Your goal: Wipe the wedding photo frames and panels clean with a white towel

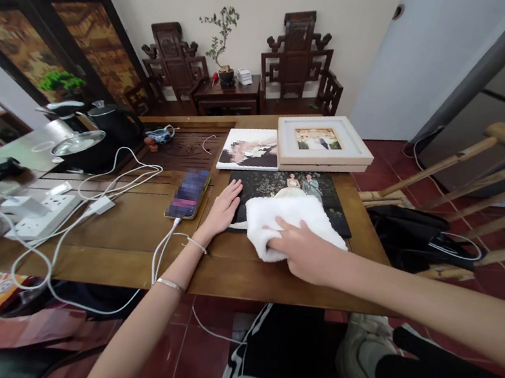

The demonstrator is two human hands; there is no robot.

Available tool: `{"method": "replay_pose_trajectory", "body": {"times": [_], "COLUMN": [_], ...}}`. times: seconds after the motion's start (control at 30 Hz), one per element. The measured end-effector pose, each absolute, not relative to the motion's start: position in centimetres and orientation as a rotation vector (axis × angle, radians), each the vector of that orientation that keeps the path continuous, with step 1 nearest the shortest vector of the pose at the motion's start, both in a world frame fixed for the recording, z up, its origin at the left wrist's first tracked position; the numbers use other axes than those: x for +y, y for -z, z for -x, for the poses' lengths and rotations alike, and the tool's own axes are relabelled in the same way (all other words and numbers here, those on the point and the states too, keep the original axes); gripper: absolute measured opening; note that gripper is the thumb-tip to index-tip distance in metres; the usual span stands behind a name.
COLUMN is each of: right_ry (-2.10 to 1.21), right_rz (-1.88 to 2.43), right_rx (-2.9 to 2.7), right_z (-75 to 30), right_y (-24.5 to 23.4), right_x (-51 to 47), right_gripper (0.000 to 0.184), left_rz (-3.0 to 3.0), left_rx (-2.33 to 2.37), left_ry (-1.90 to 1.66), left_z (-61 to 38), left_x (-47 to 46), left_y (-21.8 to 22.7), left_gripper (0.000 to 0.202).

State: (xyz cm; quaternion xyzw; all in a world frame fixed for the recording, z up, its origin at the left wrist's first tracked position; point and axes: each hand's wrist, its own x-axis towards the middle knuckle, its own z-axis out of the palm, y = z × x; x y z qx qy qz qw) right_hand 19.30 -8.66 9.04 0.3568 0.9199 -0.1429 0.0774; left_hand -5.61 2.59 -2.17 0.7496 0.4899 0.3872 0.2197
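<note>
A dark wedding photo print (258, 183) lies flat on the wooden table (128, 239) in front of me. My right hand (303, 249) grips a folded white fluffy cloth (297, 212), which rests over the lower right part of the print and hides it there. On the print's left edge lies my left hand (225, 204), flat with its fingers stretched out and holding nothing. Just left of that hand is a phone (191, 195) with a white charging cable plugged into it.
Behind the print sit a white framed photo (360, 149) and a smaller photo panel (248, 159). A power strip (47, 216) with tangled white cables covers the table's left side, near kettles (113, 124) and a glass lid (79, 142). A bamboo chair (470, 161) stands at right.
</note>
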Motion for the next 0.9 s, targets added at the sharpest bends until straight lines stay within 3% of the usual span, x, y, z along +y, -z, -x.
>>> {"method": "replay_pose_trajectory", "body": {"times": [0.33,0.67,0.9], "right_ry": [0.463,0.257,0.086], "right_rz": [-1.085,-1.169,-1.177], "right_rx": [2.731,2.749,2.768], "right_z": [-18.7,-15.8,-13.5], "right_y": [-11.0,-11.0,-9.6], "right_x": [-5.0,2.2,-0.4], "right_gripper": [0.053,0.051,0.055], "left_rz": [-2.110,-2.054,-1.943], "left_rx": [1.348,1.297,1.341], "left_ry": [-1.038,-1.111,-1.321], "left_z": [5.8,5.5,5.0], "left_x": [2.7,2.2,1.1], "left_y": [2.0,1.0,-0.2], "left_gripper": [0.044,0.055,0.065]}}
